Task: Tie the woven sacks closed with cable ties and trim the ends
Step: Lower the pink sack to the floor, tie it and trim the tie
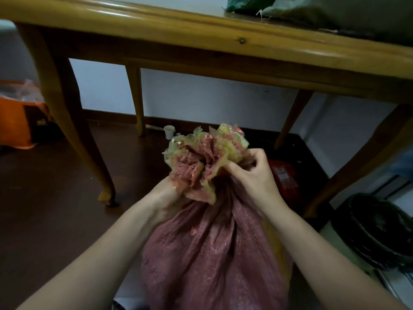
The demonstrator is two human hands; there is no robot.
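Both hands' fingers (243, 168) clenched — gripping sack (214, 253) neck.

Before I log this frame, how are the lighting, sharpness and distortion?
Head view: dim, warm indoor light, with glare streaks along the wooden table edge; wide-angle bowing bends that edge; the sacks on top and the frame corners look soft; the red woven sack and both hands, left and right, are reasonably sharp.

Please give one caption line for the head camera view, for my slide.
Both hands, left hand and right hand, gather the red woven sack neck; no cable tie visible.
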